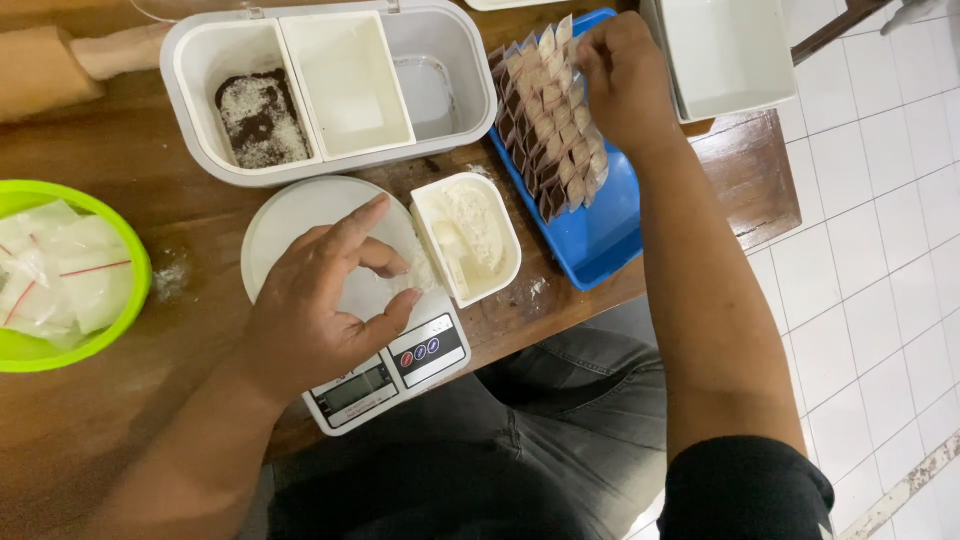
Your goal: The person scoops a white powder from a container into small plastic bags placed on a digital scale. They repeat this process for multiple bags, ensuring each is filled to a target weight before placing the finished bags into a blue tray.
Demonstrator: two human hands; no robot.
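My left hand (320, 300) pinched a small, probably powder-filled bag over the scale (385, 375). My right hand (625, 80) gripped one light, flimsy packet (555, 120) by its top edge in the blue tray (600, 240).

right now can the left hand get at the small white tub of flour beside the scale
Probably yes: the left hand rests on the scale right beside the flour tub, with nothing between them and the tub's top open.
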